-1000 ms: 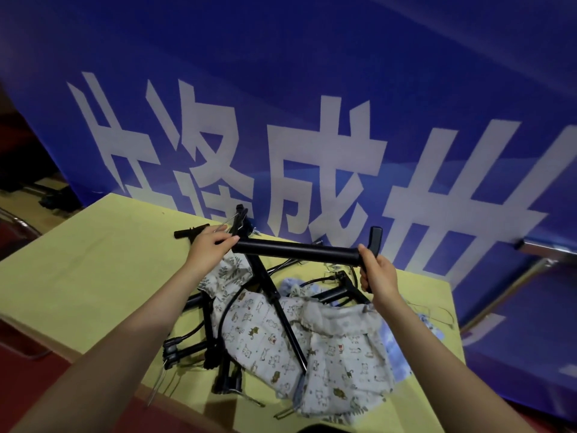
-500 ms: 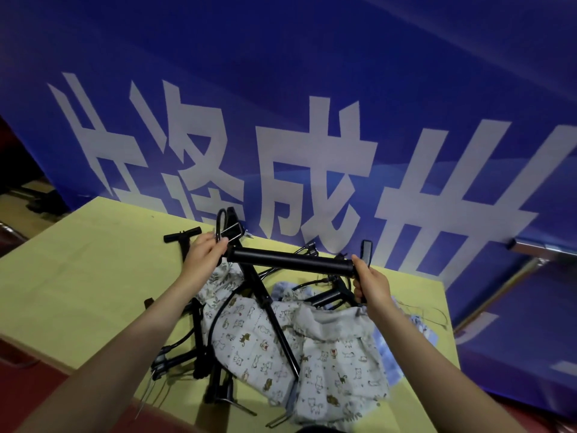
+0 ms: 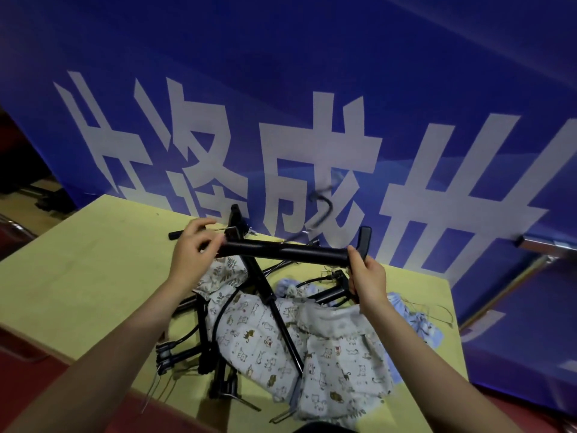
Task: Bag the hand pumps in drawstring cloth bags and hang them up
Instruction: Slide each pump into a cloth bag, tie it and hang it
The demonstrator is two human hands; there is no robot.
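Pump barrel (image 3: 281, 252) hangs level above the yellow table (image 3: 78, 276), carried between both hands: the right hand (image 3: 368, 279) has its fingers curled round the end by the bent black handle (image 3: 363, 240), while the left hand (image 3: 192, 250) is at the other end with thumb and fingertips loosely spread, touching or lightly pinching the tube, though a firm grip there cannot be told. The pump looks like a rigid metal tube, stiff and probably of moderate weight, with a smooth dark finish that could slip in a loose hold, so the barrel near each end seems the sound place to take it; the thin hose (image 3: 324, 210) curling up from it is floppy and blurred, and it will likely need tucking along the tube before any bag goes over. Below lie several printed cloth bags (image 3: 259, 339), soft, light and rumpled, one pale blue bag (image 3: 415, 320) at the right edge, their drawstrings trailing. More black pumps (image 3: 203, 339) are crossed among them, a long one (image 3: 274, 310) lying over the cloth, so a bag may snag or drag a neighbour when lifted. Behind stands a blue banner (image 3: 312, 89) with large white characters. No hook or rail for hanging can be seen.
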